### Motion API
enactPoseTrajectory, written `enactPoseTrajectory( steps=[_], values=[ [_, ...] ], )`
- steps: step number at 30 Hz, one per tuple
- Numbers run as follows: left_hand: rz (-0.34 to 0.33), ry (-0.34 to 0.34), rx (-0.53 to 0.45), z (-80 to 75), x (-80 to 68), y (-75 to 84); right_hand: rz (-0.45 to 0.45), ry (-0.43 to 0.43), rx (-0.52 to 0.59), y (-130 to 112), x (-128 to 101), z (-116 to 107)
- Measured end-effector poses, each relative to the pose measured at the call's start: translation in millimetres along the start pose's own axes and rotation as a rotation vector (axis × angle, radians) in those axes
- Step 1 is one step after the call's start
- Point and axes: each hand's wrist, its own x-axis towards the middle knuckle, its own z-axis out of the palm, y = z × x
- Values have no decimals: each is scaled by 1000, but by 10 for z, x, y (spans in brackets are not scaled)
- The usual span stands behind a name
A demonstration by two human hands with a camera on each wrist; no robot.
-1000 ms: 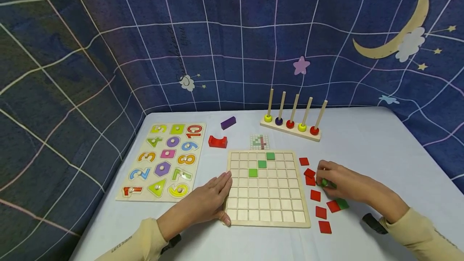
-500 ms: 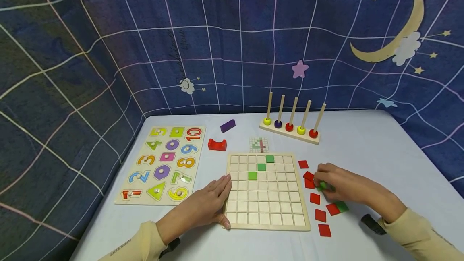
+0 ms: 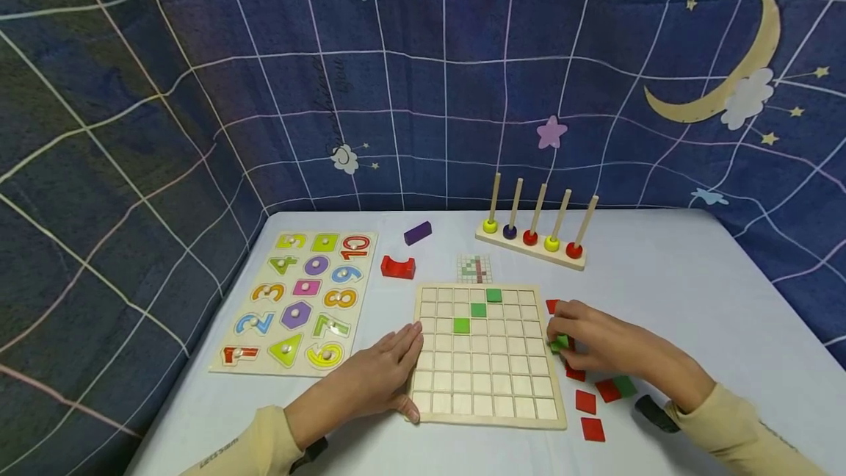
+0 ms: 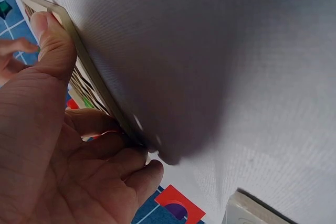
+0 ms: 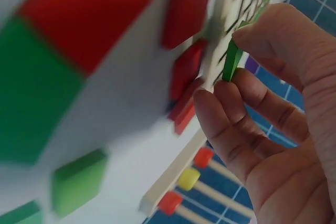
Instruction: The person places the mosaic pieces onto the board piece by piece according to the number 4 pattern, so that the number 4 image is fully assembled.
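A wooden grid board (image 3: 485,422) lies on the table, with several green tiles (image 3: 461,325) set in a slanting line of its cells. My left hand (image 3: 383,373) rests against the board's left edge, fingers stretched along it and thumb (image 4: 55,45) at the near corner. At the board's right side, my right hand (image 3: 598,336) pinches a green tile (image 5: 233,59) between thumb and fingertips. Beneath and beside that hand lie several red tiles (image 3: 585,401); some are partly hidden by it. Another green tile (image 3: 624,386) touches a red one.
A small pattern card (image 3: 474,268) lies beyond the board. Farther back stand a peg stand (image 3: 529,245) with coloured beads, a red arch block (image 3: 398,268) and a purple block (image 3: 418,233). A number puzzle (image 3: 360,292) lies to the left. A patterned curtain (image 3: 429,79) hangs behind.
My right hand has moved left with the green tile, from over the loose tiles to the board's right edge. The left hand stays at the board.
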Motion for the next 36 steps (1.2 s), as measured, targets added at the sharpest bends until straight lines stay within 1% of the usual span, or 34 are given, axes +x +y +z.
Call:
enactPoseTrajectory(
  steps=[2,6,9,14,18,23,28,30,36],
  values=[
    [-5,-5,10,9,4,-2,-30,10,5,-31,71,7],
    [3,-4,12,27,33,6,-53,10,26,-101,199,-7],
    [12,1,7,27,34,4,-77,23,24,-168,313,0],
    [9,10,25,18,52,7,-112,28,19,-281,518,12],
    [11,0,31,25,46,7,-155,31,37,-362,677,95],
    [-18,-23,18,22,9,1,-217,37,56,-454,914,243],
    [-23,-31,4,16,5,-2,-269,47,36,-545,1080,353],
    [-22,-32,10,12,5,-2,-281,48,15,-587,1136,383],
    [-13,-26,36,14,4,-7,-245,27,-40,-700,1297,399]
  ],
)
